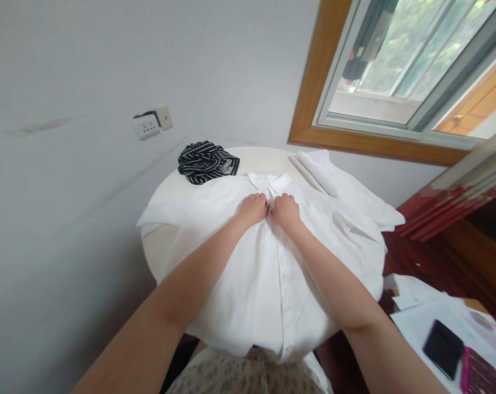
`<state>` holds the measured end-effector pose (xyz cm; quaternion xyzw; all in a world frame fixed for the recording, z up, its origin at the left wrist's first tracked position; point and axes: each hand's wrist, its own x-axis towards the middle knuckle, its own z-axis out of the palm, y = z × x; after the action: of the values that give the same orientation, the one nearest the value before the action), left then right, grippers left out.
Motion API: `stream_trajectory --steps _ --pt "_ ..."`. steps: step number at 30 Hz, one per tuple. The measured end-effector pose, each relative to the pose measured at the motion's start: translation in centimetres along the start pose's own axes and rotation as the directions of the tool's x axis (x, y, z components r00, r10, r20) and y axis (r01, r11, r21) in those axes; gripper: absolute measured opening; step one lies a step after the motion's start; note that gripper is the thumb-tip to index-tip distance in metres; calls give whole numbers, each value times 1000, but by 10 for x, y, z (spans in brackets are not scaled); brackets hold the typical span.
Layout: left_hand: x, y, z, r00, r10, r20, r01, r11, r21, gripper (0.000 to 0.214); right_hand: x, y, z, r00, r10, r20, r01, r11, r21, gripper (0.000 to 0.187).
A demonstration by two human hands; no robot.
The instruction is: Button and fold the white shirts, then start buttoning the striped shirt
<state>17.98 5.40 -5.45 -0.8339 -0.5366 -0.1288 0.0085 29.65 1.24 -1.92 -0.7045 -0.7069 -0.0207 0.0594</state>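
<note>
Insp. note: white shirt (239, 284) lay face-up across round table (256, 159), its hem (286, 349) apparently past table's near edge. Your L hand (254, 208) & R hand (286, 212) were closed, side by side, pinching the shirt front below collar (281, 183), in table's far half; any btn. under your grip hidden, couldn't tell if fastened. Poss. faults: a tug toward you could've slid shirt off table, hem weight helping; uneven pinching could've misaligned placket (286, 290); striped cloth (204, 162), table's far L, might've been nudged over the edge.

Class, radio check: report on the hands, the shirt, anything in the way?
Left hand, right hand: closed on white shirt, just below collar. Shirt spread over table, front up. Striped cloth beside shirt, not over its front.
</note>
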Motion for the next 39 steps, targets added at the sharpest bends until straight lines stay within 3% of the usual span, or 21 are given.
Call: stream_trajectory --steps 6,11,13,16,20,24,29,39 --pt "1 8 1 1000 -13 -7 13 998 54 28 13 15 9 998 54 13 -55 994 99 34" --pt "3 8 3 999 -42 12 42 999 9 31 30 34 6 994 21 106 -49 962 267 20" --pt "3 7 3 999 -47 18 47 999 -26 31 35 40 4 991 -1 130 -56 899 433 20" --pt "2 4 1 999 -54 8 55 994 -97 29 39 42 8 997 -12 82 -48 730 682 15" --pt "2 0 -4 997 -79 -23 72 972 -224 23 36 39 31 999 5 42 -37 573 819 11" --pt "6 -5 -6 988 -152 25 148 895 -420 21 28 39 50 999 40 -24 -4 582 813 21" --pt "12 -10 -3 979 -165 123 206 816 -540 27 21 38 50 995 26 -96 57 639 767 29" --pt "3 7 -5 978 -196 70 207 948 -243 30 16 32 45 965 58 -257 159 649 744 31"
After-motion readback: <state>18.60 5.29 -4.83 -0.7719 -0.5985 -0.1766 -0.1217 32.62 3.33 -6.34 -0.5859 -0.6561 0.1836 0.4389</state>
